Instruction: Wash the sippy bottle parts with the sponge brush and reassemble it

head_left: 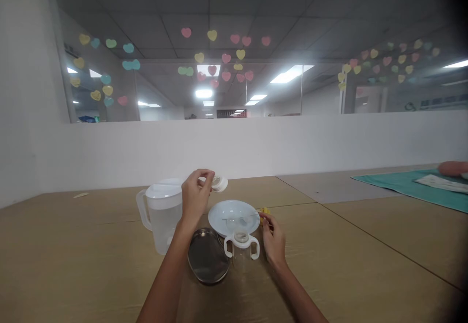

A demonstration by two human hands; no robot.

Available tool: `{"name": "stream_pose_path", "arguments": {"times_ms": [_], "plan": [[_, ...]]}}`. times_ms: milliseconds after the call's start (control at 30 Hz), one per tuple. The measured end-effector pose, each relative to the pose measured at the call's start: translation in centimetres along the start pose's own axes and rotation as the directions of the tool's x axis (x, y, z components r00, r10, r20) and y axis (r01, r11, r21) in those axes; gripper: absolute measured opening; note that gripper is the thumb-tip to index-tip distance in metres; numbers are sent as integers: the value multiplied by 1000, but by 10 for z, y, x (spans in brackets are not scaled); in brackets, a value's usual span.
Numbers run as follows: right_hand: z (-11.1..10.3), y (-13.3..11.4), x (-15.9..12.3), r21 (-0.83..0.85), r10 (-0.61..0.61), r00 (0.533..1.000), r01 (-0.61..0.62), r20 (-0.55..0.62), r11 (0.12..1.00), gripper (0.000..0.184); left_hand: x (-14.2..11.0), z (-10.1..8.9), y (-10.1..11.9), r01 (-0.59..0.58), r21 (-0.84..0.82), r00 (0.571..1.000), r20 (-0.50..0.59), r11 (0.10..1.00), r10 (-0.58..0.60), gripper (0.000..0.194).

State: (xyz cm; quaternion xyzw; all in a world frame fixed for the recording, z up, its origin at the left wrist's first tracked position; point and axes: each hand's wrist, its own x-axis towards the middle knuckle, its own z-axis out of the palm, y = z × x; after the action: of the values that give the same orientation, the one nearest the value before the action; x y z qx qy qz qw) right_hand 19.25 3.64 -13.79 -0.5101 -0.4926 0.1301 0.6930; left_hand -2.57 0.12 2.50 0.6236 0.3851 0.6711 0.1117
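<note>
My left hand (195, 195) is raised above the table, its fingers pinched on a small white round bottle cap (219, 182). My right hand (273, 238) rests on the table, fingers closed on a small yellow object (264, 211) at the rim of a white bowl (234, 217). A thin stick or straw lies across the bowl. In front of the bowl stands a clear baby bottle with two white handles (242, 246), its top off. A round metal dish (208, 261) lies beside it. A translucent plastic pitcher with a white lid (163, 214) stands to the left.
The things stand on a tan wooden table (91, 264) against a low white partition. A teal cloth (413, 186) with papers lies at the far right, where a part of another person (453, 168) shows. Glass with heart stickers rises above the partition.
</note>
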Motion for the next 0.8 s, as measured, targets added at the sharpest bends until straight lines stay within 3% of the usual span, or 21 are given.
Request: {"name": "stream_pose_path", "arguments": {"times_ms": [233,600,800], "plan": [[0,3,1,-31,52,998,-50,47,998,43,0,1,-1,0,15,1000,8,1000,0,28],[0,3,3,-86,-58,995,51,-77,995,32,-1,1,-1,-12,55,999,43,998,9,25],[2,4,3,-5,-52,998,51,-22,999,38,-3,2,1,-18,90,998,67,996,12,24]]}}
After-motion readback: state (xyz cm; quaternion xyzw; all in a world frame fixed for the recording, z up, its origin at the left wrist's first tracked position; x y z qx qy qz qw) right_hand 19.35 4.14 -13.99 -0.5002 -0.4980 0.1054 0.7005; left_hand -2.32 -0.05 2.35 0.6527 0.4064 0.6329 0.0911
